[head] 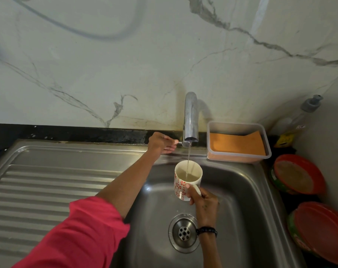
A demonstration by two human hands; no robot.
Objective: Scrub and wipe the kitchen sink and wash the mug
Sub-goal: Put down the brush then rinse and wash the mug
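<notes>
The mug [186, 178] stands upright over the sink [241, 200] basin, its mouth directly under the faucet [190, 118] spout, so the thin stream of water [188, 157] falls straight into it; its long axis is vertical and its handle points toward 5 o'clock. The right hand [204, 202] lies at 5 o'clock from the mug, with fingers curled around the handle and the thumb on top. The left hand [161, 145] is at 11 o'clock from the mug, pinching the small lever at the faucet base, so I judge it is the hand that decides the water flow next.
</notes>
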